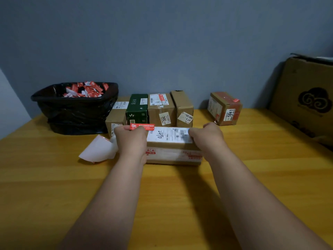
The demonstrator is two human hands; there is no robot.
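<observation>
Your left hand (pixel 132 139) pinches the red strip (pixel 142 126) at the end of the label (pixel 169 135). Your right hand (pixel 207 135) curls on the other end, atop the box (pixel 173 156) on the tabletop (pixel 171 195). Labelling appears underway. Next: smooth it flat without creasing.

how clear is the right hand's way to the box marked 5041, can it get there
Probably yes: the box marked 5041 stands alone just beyond the right hand, with only bare table between them. The hand must first release the parcel it grips.
</observation>
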